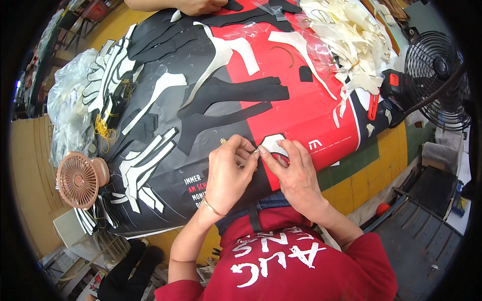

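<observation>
Close to the table's near edge, both my hands meet at a small white cut piece with a black edge [273, 144]. The fingers of my left hand [227, 173] pinch its left corner. My right hand [297, 173] holds the piece from the right, thumb against the same corner and fingers curled over it; part of the piece is hidden under them. Beyond my hands lie black cut pieces [228, 95], flat on the black and red table cover [321, 130]. A white piece with a long tail [213, 62] lies partly over the black ones.
White black-edged strips [143, 173] lie left, beside a pink fan [78, 179], yellow thread [104, 133] and clear plastic bags [73, 98]. Cream scraps [351, 37], a red cutter [373, 106] and a black fan [436, 70] are right. Another person's hand [201, 6] is at the far edge.
</observation>
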`<act>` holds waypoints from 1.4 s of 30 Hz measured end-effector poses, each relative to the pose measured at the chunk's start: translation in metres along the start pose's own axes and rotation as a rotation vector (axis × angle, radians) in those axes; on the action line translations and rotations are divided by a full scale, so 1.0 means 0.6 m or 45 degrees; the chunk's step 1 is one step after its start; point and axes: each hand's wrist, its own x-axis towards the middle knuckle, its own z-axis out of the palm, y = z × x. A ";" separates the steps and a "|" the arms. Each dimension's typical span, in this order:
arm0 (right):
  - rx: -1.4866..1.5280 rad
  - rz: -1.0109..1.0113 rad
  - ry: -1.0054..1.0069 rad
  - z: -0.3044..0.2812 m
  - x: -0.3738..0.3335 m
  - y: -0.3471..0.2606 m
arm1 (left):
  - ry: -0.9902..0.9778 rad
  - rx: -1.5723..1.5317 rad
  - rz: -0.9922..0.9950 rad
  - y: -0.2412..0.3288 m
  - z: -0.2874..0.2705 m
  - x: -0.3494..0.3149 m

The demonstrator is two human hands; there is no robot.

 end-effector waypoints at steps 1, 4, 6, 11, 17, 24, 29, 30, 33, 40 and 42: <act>-0.024 -0.010 -0.012 -0.001 0.000 0.000 | 0.019 0.004 -0.004 -0.001 -0.001 -0.004; -0.094 -0.018 -0.044 -0.003 0.001 -0.002 | 0.095 -0.029 -0.038 -0.004 -0.010 -0.027; -0.114 -0.011 -0.040 -0.004 0.003 -0.005 | 0.166 -0.127 -0.135 -0.010 -0.027 -0.045; -0.117 0.004 -0.028 -0.002 0.005 -0.008 | 0.228 -0.284 -0.293 -0.033 -0.057 -0.069; -0.124 -0.004 -0.031 -0.001 0.002 -0.007 | 0.292 -0.228 -0.243 -0.045 -0.048 -0.070; -0.202 -0.053 -0.010 -0.003 0.005 -0.006 | 0.306 -0.187 -0.224 -0.042 -0.047 -0.067; -0.210 -0.056 -0.026 -0.005 0.006 -0.006 | 0.296 -0.147 -0.205 -0.042 -0.045 -0.066; -0.208 -0.061 -0.026 -0.007 0.006 -0.006 | 0.299 -0.149 -0.200 -0.042 -0.044 -0.066; -0.165 -0.030 -0.032 -0.011 0.009 -0.012 | 0.316 -0.141 -0.193 -0.041 -0.043 -0.067; -0.011 -0.171 -0.082 0.013 0.011 -0.069 | 0.358 -0.088 -0.181 -0.038 -0.041 -0.065; -0.030 -0.153 -0.063 0.020 0.011 -0.070 | 0.342 -0.108 -0.188 -0.037 -0.044 -0.069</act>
